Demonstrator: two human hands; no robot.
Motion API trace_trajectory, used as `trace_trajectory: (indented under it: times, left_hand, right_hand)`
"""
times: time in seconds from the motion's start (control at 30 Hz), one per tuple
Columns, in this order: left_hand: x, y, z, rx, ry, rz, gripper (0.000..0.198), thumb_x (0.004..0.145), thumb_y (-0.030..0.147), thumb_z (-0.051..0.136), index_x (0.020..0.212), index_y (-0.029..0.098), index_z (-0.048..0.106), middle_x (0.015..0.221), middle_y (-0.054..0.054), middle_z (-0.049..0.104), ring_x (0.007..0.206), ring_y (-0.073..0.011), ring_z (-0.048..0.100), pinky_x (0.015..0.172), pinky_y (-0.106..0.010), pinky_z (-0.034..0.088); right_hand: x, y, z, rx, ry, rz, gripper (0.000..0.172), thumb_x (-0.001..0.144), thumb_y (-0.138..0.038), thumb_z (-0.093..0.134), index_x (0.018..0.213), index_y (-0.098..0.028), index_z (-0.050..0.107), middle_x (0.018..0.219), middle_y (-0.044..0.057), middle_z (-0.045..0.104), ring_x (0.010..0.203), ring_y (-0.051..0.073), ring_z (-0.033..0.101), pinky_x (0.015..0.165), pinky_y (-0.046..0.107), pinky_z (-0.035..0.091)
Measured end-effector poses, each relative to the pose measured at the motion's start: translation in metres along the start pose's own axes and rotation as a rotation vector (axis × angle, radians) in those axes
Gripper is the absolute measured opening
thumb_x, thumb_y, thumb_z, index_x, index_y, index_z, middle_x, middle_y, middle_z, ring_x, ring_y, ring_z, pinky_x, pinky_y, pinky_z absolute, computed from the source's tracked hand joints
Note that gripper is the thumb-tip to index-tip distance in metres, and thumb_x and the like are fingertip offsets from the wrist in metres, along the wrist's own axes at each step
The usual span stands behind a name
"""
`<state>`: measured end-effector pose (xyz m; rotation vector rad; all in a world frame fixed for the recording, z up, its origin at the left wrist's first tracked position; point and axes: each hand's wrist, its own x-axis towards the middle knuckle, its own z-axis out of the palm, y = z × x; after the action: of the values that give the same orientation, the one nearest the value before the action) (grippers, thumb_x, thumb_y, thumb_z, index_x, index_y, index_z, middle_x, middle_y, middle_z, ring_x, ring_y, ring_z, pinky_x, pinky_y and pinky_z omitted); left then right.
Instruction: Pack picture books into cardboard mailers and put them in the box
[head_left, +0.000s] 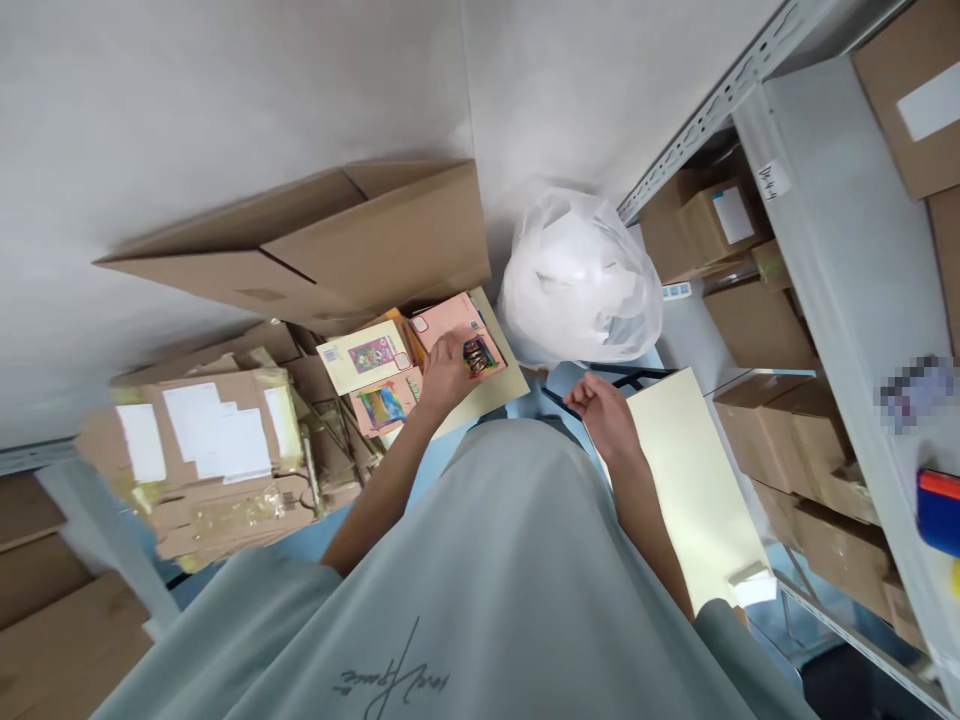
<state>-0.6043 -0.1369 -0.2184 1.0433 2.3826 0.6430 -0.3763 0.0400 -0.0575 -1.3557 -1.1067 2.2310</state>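
My left hand (445, 374) rests at the pink booklet with a dark picture (452, 318), its fingers bent against the cover; whether it grips anything is hidden. Beside it lie a cream booklet with a purple picture (363, 357) and another pink booklet with a rainbow-coloured picture (385, 400). These booklets lie on a pale board (510, 372). My right hand (602, 408) hovers near the upper left corner of a large cream panel (694, 480), its fingers curled loosely; I cannot make out anything in it.
Behind the booklets stands a large open cardboard box (390, 240). A white plastic bag (581, 280) sits against the wall. Flattened cardboard (217, 510) is piled at left. A metal shelf (847, 250) with boxes (757, 330) runs along the right.
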Motion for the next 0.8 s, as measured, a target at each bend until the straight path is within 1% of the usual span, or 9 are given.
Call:
trace_trajectory:
  times: [0.07, 0.17, 0.3, 0.37, 0.47, 0.53, 0.63, 0.7, 0.8]
  left_hand:
    - [-0.001, -0.001, 0.008, 0.047, -0.058, 0.05, 0.099, 0.086, 0.029, 0.089, 0.171, 0.009, 0.044, 0.179, -0.033, 0.042, 0.169, -0.0505, 0.037, 0.137, -0.065, 0.034]
    - [-0.007, -0.003, 0.018, 0.098, -0.09, 0.089, 0.091, 0.092, 0.023, 0.078, 0.175, 0.009, 0.041, 0.185, -0.029, 0.036, 0.175, -0.0461, 0.031, 0.142, -0.062, 0.028]
    - [-0.016, -0.006, 0.032, 0.105, -0.106, 0.11, 0.082, 0.095, 0.018, 0.068, 0.174, 0.01, 0.046, 0.189, -0.026, 0.032, 0.178, -0.0436, 0.026, 0.144, -0.063, 0.025]
    - [-0.02, -0.007, 0.037, 0.095, -0.124, 0.135, 0.079, 0.094, 0.016, 0.065, 0.171, 0.01, 0.05, 0.188, -0.027, 0.032, 0.179, -0.0444, 0.025, 0.144, -0.066, 0.025]
    - [-0.023, -0.006, 0.039, 0.068, -0.119, 0.197, 0.066, 0.096, 0.016, 0.063, 0.161, 0.008, 0.062, 0.184, -0.029, 0.039, 0.176, -0.0466, 0.031, 0.142, -0.069, 0.028]
    - [-0.024, -0.005, 0.036, 0.035, -0.099, 0.248, 0.054, 0.098, 0.016, 0.061, 0.151, 0.011, 0.071, 0.174, -0.027, 0.054, 0.168, -0.0445, 0.046, 0.138, -0.067, 0.037]
    - [-0.02, -0.002, 0.025, -0.013, -0.056, 0.247, 0.041, 0.103, 0.019, 0.057, 0.135, 0.017, 0.081, 0.142, -0.023, 0.076, 0.138, -0.0388, 0.072, 0.121, -0.058, 0.056]
    - [-0.016, 0.005, 0.013, -0.041, -0.003, 0.214, 0.035, 0.106, 0.025, 0.057, 0.127, 0.019, 0.084, 0.123, -0.02, 0.081, 0.12, -0.0362, 0.077, 0.108, -0.052, 0.062]
    - [-0.007, 0.026, -0.007, -0.151, 0.066, 0.246, 0.028, 0.106, 0.031, 0.063, 0.115, 0.021, 0.087, 0.108, -0.015, 0.083, 0.109, -0.033, 0.078, 0.101, -0.046, 0.061]
  right_hand:
    - [0.0, 0.002, 0.017, -0.046, -0.039, 0.021, 0.06, 0.075, -0.067, 0.1, 0.067, -0.025, 0.058, 0.073, -0.003, 0.061, 0.079, 0.018, 0.067, 0.081, 0.032, 0.058]
    - [-0.001, 0.004, 0.03, -0.09, -0.07, 0.047, 0.061, 0.074, -0.072, 0.099, 0.068, -0.025, 0.06, 0.076, -0.001, 0.062, 0.08, 0.019, 0.068, 0.082, 0.034, 0.058]
    - [-0.003, 0.007, 0.032, -0.084, -0.028, 0.039, 0.063, 0.073, -0.073, 0.099, 0.067, -0.026, 0.057, 0.075, -0.002, 0.062, 0.079, 0.019, 0.067, 0.083, 0.036, 0.058]
    - [-0.005, 0.008, 0.03, -0.07, 0.008, 0.026, 0.063, 0.073, -0.073, 0.099, 0.066, -0.027, 0.055, 0.074, -0.002, 0.062, 0.078, 0.019, 0.067, 0.083, 0.036, 0.058]
    - [-0.009, 0.012, 0.026, -0.047, 0.047, 0.024, 0.063, 0.073, -0.072, 0.099, 0.067, -0.027, 0.055, 0.075, -0.002, 0.062, 0.08, 0.019, 0.067, 0.084, 0.036, 0.057]
    - [-0.012, 0.015, 0.022, -0.038, 0.067, 0.026, 0.063, 0.073, -0.072, 0.099, 0.067, -0.027, 0.055, 0.075, -0.002, 0.062, 0.08, 0.019, 0.067, 0.083, 0.036, 0.057]
    - [-0.019, 0.02, 0.015, -0.032, 0.095, 0.021, 0.064, 0.075, -0.073, 0.097, 0.068, -0.027, 0.054, 0.076, -0.001, 0.062, 0.081, 0.02, 0.068, 0.082, 0.036, 0.057]
    - [-0.025, 0.024, 0.009, -0.018, 0.11, 0.011, 0.062, 0.077, -0.073, 0.096, 0.069, -0.026, 0.055, 0.077, -0.001, 0.063, 0.081, 0.02, 0.068, 0.081, 0.036, 0.056]
    - [-0.033, 0.029, -0.001, 0.029, 0.136, -0.004, 0.06, 0.076, -0.073, 0.096, 0.07, -0.026, 0.058, 0.077, 0.0, 0.063, 0.081, 0.02, 0.068, 0.081, 0.037, 0.056]
